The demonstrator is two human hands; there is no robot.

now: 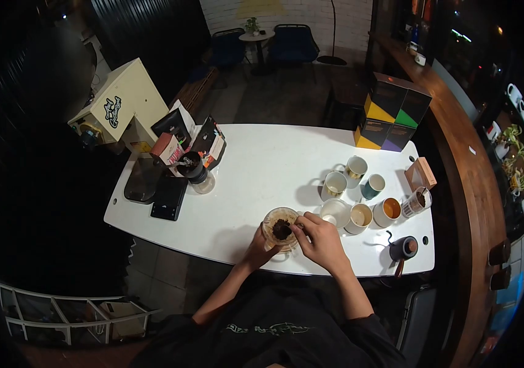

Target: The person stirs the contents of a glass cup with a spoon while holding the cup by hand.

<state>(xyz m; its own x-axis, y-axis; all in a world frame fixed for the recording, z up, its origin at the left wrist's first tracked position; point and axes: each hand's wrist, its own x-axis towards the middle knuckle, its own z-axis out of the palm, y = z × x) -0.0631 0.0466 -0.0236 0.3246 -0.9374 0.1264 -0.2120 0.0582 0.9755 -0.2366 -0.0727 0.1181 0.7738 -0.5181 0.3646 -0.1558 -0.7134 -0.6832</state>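
Near the front edge of the white table, a round filter cone (279,216) with dark wet-looking coffee grounds (282,229) inside sits over a glass vessel. My left hand (257,250) is wrapped round the cone's lower left side. My right hand (320,240) is at the cone's right rim, its fingers pinched together; what they hold, if anything, is too small to make out. Just beyond my right hand are a clear glass vessel (335,211), a white cup with pale contents (359,218) and a cup of orange-brown liquid (388,211).
More cups, one a teal cup (373,186), stand behind. A black kettle (403,248) is at the right front. Black boxes (392,112) stand at the back right. On the left are a cream grinder (121,104), a hand grinder (194,168), bags and a black scale (168,198).
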